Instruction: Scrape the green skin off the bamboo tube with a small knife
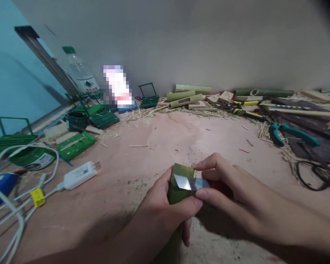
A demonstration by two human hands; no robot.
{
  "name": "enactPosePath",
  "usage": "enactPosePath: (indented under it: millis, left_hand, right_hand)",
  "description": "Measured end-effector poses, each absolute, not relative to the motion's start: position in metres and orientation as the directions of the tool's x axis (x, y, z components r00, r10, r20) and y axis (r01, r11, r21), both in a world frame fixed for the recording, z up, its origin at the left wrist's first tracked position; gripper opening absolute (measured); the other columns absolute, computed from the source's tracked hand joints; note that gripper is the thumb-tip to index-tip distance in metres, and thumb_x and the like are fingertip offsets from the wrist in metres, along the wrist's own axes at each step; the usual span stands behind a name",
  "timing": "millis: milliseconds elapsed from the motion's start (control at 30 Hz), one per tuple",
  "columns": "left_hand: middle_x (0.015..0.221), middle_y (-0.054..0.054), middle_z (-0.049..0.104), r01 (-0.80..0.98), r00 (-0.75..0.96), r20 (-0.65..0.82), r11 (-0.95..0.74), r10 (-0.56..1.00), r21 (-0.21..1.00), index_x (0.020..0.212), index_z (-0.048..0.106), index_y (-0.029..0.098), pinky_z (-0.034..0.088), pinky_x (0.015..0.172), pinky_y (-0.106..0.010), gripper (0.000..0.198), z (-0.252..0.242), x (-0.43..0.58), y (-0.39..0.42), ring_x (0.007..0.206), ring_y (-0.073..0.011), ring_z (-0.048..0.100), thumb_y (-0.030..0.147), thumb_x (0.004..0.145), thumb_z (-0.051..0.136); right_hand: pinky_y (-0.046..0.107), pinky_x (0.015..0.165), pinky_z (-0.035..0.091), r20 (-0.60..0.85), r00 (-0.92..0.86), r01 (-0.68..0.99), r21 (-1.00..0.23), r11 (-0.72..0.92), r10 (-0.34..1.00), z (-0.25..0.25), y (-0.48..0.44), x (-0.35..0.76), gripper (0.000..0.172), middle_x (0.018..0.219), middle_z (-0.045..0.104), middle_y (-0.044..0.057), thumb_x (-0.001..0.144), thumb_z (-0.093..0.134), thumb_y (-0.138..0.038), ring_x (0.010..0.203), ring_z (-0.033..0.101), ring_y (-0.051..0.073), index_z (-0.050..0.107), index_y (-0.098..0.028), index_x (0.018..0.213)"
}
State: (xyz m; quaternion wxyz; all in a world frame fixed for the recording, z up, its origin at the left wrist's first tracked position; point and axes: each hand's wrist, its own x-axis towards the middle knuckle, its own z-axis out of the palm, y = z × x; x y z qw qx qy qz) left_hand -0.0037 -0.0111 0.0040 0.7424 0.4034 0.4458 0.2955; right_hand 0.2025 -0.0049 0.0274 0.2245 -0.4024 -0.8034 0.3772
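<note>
Head view: green bamboo piece [184, 169], near six o'clock, gripped in left hand [162, 203]; right hand [238, 198] pinches red-handled blade [184, 182] across it; teal-handled pliers [299, 135], three o'clock, desk [143, 157].

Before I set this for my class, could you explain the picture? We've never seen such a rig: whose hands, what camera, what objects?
There's no machine: a person works bare-handed, and one head-worn camera looks forward and down. The left hand grips a green bamboo piece. The right hand holds a metal blade, seen across the piece near its upper end. On the table, a white charger lies to the left; teal-handled pliers and glasses to the right; cut bamboo and shavings along the back.
</note>
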Motion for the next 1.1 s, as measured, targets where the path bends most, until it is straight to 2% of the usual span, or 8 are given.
enactPosePath:
  millis: [233, 433, 700, 800, 967, 1100]
  left_hand:
    - [0.057, 0.007, 0.054, -0.036, 0.423, -0.462, 0.525, 0.779, 0.851, 0.118, 0.057, 0.019, 0.046, 0.045, -0.020, 0.034, 0.0042, -0.0061, -0.0153, 0.047, -0.0112, 0.049, 0.024, 0.086, 0.069]
    - [0.053, 0.007, 0.053, -0.063, 0.431, -0.446, 0.519, 0.784, 0.852, 0.119, 0.058, 0.020, 0.046, 0.043, -0.021, 0.037, 0.0035, -0.0058, -0.0122, 0.044, -0.0112, 0.048, 0.028, 0.085, 0.071]
    - [0.062, 0.007, 0.054, -0.070, 0.422, -0.441, 0.514, 0.792, 0.855, 0.118, 0.061, 0.019, 0.047, 0.042, -0.022, 0.039, 0.0038, -0.0049, -0.0113, 0.044, -0.0106, 0.049, 0.028, 0.082, 0.074]
    - [0.065, 0.006, 0.056, -0.065, 0.422, -0.442, 0.513, 0.791, 0.856, 0.118, 0.061, 0.020, 0.047, 0.043, -0.021, 0.038, 0.0062, -0.0048, -0.0119, 0.045, -0.0099, 0.048, 0.027, 0.083, 0.073]
    - [0.053, 0.007, 0.053, 0.006, 0.411, -0.483, 0.527, 0.773, 0.850, 0.128, 0.057, 0.019, 0.046, 0.047, -0.021, 0.045, 0.0058, -0.0070, -0.0136, 0.046, -0.0123, 0.050, 0.029, 0.086, 0.070]
    - [0.053, 0.006, 0.055, 0.023, 0.402, -0.497, 0.535, 0.769, 0.845, 0.125, 0.058, 0.019, 0.047, 0.048, -0.022, 0.043, 0.0043, -0.0089, -0.0149, 0.047, -0.0132, 0.053, 0.032, 0.086, 0.072]
  right_hand:
    - [0.029, 0.072, 0.053, 0.057, -0.554, 0.482, -0.791, 0.376, 0.831, 0.0291, -0.0036, 0.2014, 0.013, 0.096, 0.074, 0.003, 0.110, 0.049, -0.035, 0.083, 0.068, 0.018, 0.056, -0.025, 0.114]
    - [0.029, 0.070, 0.052, 0.052, -0.575, 0.491, -0.776, 0.395, 0.816, 0.0298, -0.0028, 0.2019, 0.021, 0.095, 0.077, 0.004, 0.108, 0.052, -0.034, 0.081, 0.071, 0.020, 0.053, -0.025, 0.127]
    - [0.033, 0.080, 0.054, 0.025, -0.593, 0.438, -0.829, 0.349, 0.804, 0.0241, -0.0006, 0.2051, 0.024, 0.111, 0.077, 0.009, 0.111, 0.048, -0.040, 0.096, 0.071, 0.022, 0.051, -0.023, 0.127]
    - [0.032, 0.079, 0.054, 0.035, -0.589, 0.416, -0.843, 0.340, 0.808, 0.0230, 0.0000, 0.2052, 0.024, 0.106, 0.076, 0.008, 0.111, 0.049, -0.042, 0.093, 0.070, 0.021, 0.053, -0.023, 0.125]
    - [0.028, 0.072, 0.052, 0.039, -0.554, 0.443, -0.832, 0.334, 0.832, 0.0281, 0.0016, 0.2038, 0.020, 0.093, 0.073, 0.004, 0.110, 0.050, -0.040, 0.081, 0.065, 0.017, 0.059, -0.022, 0.114]
    - [0.026, 0.069, 0.050, 0.046, -0.530, 0.426, -0.849, 0.313, 0.847, 0.0298, 0.0027, 0.2035, 0.019, 0.089, 0.071, 0.003, 0.110, 0.050, -0.037, 0.078, 0.063, 0.016, 0.060, -0.021, 0.108]
